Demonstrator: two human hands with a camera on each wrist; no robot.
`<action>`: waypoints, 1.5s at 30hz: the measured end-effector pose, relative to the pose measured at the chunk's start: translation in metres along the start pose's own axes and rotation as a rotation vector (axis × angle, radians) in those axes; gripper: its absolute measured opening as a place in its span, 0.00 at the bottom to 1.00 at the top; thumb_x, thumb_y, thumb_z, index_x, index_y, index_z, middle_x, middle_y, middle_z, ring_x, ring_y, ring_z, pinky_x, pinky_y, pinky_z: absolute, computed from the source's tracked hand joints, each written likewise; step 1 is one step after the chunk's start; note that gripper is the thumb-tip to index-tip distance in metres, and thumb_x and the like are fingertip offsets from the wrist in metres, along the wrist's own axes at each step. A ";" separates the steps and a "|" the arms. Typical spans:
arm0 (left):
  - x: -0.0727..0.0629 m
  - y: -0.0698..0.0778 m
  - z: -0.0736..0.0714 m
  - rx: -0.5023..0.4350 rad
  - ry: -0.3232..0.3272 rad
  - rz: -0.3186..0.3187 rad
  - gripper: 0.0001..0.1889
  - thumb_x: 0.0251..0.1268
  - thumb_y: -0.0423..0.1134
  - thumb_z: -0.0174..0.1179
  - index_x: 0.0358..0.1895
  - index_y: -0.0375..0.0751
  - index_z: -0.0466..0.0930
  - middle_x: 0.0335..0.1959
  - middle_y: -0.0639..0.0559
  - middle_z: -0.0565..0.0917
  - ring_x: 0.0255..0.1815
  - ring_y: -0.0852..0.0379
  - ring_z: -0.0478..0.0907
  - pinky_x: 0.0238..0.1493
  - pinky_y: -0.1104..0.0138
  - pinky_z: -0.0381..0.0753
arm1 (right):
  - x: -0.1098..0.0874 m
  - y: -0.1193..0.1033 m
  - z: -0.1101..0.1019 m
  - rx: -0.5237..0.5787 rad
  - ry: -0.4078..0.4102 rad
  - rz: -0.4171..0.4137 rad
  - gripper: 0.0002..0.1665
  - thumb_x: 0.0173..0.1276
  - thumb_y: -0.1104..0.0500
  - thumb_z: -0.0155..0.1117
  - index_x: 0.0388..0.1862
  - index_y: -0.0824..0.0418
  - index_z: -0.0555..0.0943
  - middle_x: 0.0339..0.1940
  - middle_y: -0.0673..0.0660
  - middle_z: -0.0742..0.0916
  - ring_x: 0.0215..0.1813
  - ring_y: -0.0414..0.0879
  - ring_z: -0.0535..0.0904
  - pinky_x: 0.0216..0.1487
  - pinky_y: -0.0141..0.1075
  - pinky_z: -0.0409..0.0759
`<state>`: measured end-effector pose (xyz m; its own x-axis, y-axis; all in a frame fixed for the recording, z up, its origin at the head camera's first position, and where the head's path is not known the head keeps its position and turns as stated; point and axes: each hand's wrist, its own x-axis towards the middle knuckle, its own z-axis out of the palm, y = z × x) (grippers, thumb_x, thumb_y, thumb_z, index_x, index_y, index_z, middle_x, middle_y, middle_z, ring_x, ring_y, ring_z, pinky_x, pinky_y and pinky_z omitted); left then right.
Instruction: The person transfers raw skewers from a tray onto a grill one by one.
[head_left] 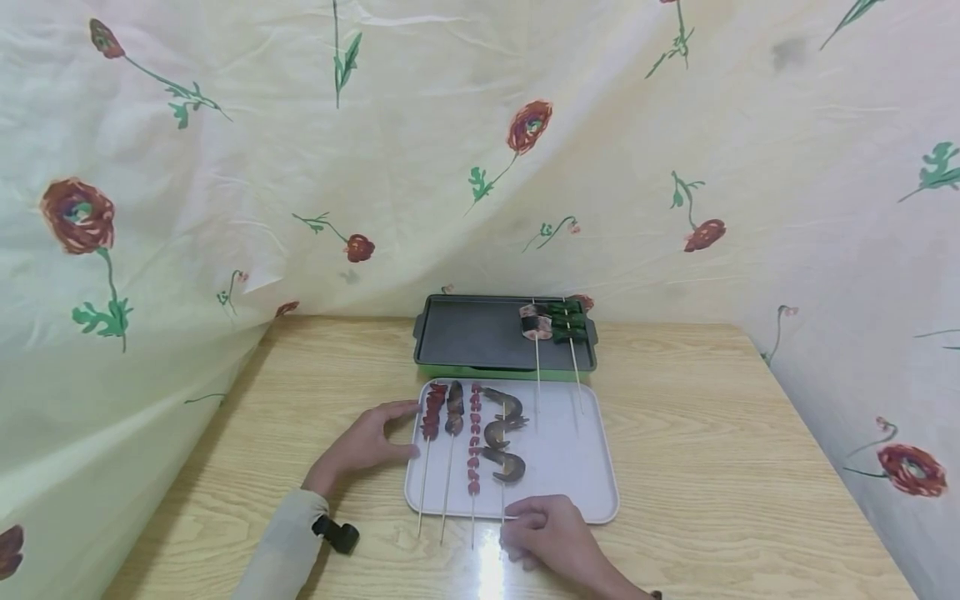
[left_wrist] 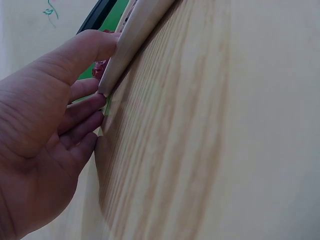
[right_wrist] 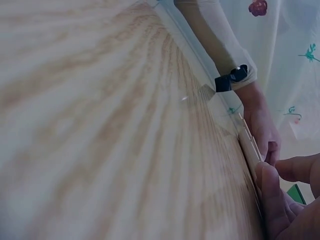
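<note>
On the white tray point(head_left: 555, 467) lie several skewers, side by side. My left hand point(head_left: 378, 437) touches the tray's left rim, thumb and forefinger spread apart; in the left wrist view, thumb and fingers of the left hand point(left_wrist: 65, 100) meet the tray's edge point(left_wrist: 132, 45). My right hand point(head_left: 551, 533) is at the tray's front edge and pinches the lower stick of the shrimp skewer point(head_left: 510, 468). Left of that skewer lie a skewer of small red pieces point(head_left: 474, 454), a brownish skewer point(head_left: 454, 408) and a red meat skewer point(head_left: 432, 412).
Behind the tray stands a dark griddle point(head_left: 472, 333) with a green base. On its right side rest a pink-and-black skewer point(head_left: 536, 322) and a dark green skewer point(head_left: 568, 322), their sticks reaching over the tray. A flowered cloth point(head_left: 420, 150) hangs behind the wooden table point(head_left: 697, 433).
</note>
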<state>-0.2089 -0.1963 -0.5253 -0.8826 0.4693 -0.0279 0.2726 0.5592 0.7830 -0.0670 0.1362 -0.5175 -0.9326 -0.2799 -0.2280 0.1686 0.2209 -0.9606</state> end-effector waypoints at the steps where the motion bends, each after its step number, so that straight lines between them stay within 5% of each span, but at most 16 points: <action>1: 0.000 0.000 0.000 0.002 -0.001 -0.004 0.41 0.56 0.52 0.77 0.73 0.47 0.73 0.75 0.49 0.71 0.78 0.44 0.63 0.79 0.48 0.61 | 0.000 0.000 0.000 0.006 0.002 0.003 0.24 0.64 0.62 0.72 0.54 0.77 0.80 0.32 0.60 0.92 0.27 0.51 0.87 0.26 0.40 0.89; 24: 0.002 -0.002 0.003 0.005 0.001 -0.012 0.41 0.55 0.53 0.77 0.73 0.48 0.72 0.76 0.51 0.70 0.78 0.46 0.63 0.80 0.49 0.60 | 0.001 -0.006 -0.002 0.082 0.018 0.116 0.18 0.57 0.65 0.74 0.45 0.71 0.85 0.31 0.56 0.90 0.26 0.42 0.81 0.21 0.28 0.80; 45: 0.000 -0.001 0.002 0.011 0.010 -0.020 0.42 0.55 0.52 0.77 0.74 0.47 0.72 0.76 0.49 0.70 0.78 0.44 0.63 0.80 0.48 0.60 | -0.011 -0.003 -0.008 0.063 0.022 0.088 0.15 0.57 0.66 0.73 0.43 0.72 0.84 0.24 0.52 0.86 0.24 0.42 0.80 0.26 0.31 0.84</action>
<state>-0.2085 -0.1952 -0.5270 -0.8918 0.4510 -0.0371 0.2589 0.5758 0.7755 -0.0595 0.1459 -0.5106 -0.9200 -0.2409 -0.3091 0.2693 0.1843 -0.9452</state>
